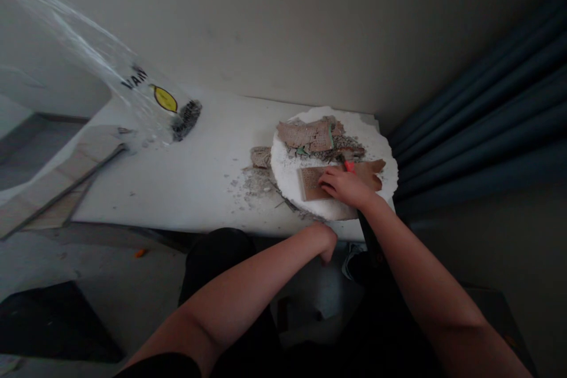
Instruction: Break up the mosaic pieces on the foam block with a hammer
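Note:
My right hand [343,184] is closed, its fingers curled over a flat brown textured piece [313,180]. A small red tool with a dark tip [349,166] sticks out from the far side of that hand; its kind cannot be made out. Both lie over a white round slab with a ragged rim [283,180]. Farther back on the slab, a cracked brown mesh-patterned piece [310,134] rests among dark crumbs. My left hand [328,243] hangs bent at the wrist by the table's front edge, its fingers mostly hidden.
The white table [190,189] stands against a wall. Grey crumbs [252,182] and a brown chunk [261,157] lie left of the slab. A clear plastic bag [146,97] with dark contents is at the back left. Dark curtains [487,112] hang at right.

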Available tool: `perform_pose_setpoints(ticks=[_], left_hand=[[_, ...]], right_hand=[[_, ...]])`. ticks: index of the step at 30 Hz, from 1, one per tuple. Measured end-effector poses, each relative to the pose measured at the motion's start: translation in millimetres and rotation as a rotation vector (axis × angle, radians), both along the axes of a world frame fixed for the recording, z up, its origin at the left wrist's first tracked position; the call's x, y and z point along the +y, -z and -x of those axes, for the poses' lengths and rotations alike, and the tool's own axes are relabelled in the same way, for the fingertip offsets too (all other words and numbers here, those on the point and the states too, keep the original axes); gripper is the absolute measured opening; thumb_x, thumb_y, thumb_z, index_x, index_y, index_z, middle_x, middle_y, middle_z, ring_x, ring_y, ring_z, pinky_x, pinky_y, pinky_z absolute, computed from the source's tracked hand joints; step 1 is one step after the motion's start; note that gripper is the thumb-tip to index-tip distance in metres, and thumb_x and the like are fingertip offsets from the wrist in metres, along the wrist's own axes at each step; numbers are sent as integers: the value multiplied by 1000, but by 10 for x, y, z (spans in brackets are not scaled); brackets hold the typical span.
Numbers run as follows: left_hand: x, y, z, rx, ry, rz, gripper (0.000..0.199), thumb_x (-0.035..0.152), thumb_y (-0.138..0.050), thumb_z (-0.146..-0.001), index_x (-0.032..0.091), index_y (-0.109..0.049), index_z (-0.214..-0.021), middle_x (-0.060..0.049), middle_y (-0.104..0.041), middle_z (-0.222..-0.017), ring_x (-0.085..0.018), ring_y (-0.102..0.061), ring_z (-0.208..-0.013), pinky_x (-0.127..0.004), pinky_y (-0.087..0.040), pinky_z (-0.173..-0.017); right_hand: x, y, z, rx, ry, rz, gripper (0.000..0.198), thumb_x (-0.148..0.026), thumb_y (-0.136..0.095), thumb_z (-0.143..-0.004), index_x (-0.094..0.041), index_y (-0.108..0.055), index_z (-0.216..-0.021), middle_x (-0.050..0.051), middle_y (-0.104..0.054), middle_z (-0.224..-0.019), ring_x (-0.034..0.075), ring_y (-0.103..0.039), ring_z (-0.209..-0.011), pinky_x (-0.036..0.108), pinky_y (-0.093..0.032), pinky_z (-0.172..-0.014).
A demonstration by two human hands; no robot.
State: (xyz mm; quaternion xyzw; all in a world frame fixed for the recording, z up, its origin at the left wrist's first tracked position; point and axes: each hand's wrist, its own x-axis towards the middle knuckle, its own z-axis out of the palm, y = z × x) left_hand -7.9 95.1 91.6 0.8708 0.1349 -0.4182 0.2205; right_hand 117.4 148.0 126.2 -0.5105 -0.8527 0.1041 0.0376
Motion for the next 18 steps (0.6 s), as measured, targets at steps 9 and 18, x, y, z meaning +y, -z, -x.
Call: perform_pose_setpoints(ticks=[9,18], left_hand=[[42,-69,7,-38,-91,-35,58,38,-85,-58,16,-74,-110,-15,-73,-117,-32,-66,-110,-44,-52,-100],[67,-177,85,-33,-63,-59,56,42,-79,-67,16,-71,-115,-13,-72,-119,-30,-67,-110,-40,-53,-98]], right_hand=[[-48,-70,122,-123,70,-2,17,-18,-46,-97,-14,-62,-102,12,-62,-116,20,-61,-86,29,-38,-66],[-14,-21,81,-5,80,28,11,-15,-52,-90,-16,-60,-97,10,-62,-110,19,-59,-82,29,-39,-68]])
